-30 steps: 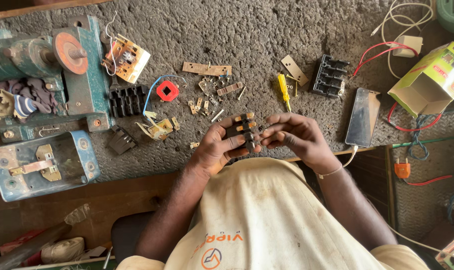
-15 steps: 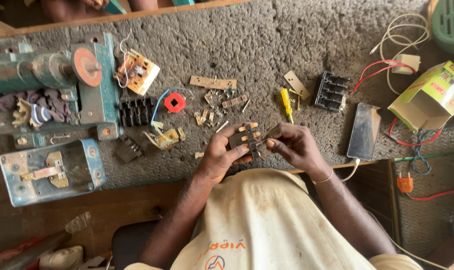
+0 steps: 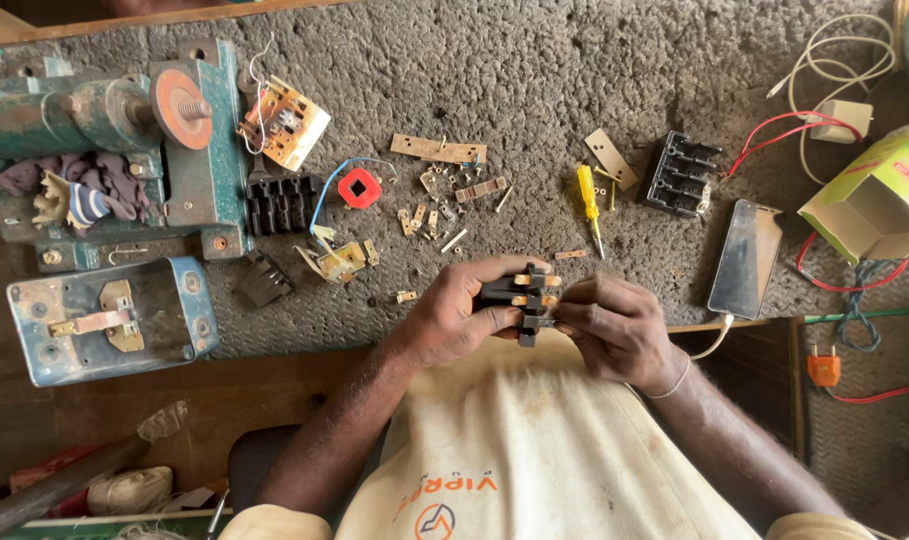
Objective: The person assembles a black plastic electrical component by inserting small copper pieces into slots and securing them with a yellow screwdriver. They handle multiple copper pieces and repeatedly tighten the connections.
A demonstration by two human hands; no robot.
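Both hands meet at the near edge of the work mat (image 3: 535,60), at about 6 o'clock from its centre. The left hand (image 3: 455,320) is curled around a small black switch block (image 3: 520,298), thumb and fingers closed on its left side. The right hand (image 3: 615,330) is closed on the block's right side, fingertips pinching near its lower edge. The block is held clear of the mat, above the lap.

Handling judgement: the block looks like rigid moulded plastic with brass contacts standing out along its top. It is likely light, stiff and not slippery. The brass tabs appear thin and could bend, so the best hold is on the plastic side walls.

At 12 o'clock from the hands lies a scatter of loose brass parts (image 3: 430,205). A yellow screwdriver (image 3: 588,200) lies at 1 o'clock, and a second black block (image 3: 680,175) lies beyond it. A phone (image 3: 745,258) rests at 3 o'clock, near the mat edge. A red coil (image 3: 360,188) sits at 11 o'clock. A green machine (image 3: 95,130) stands at 10 o'clock, well apart.
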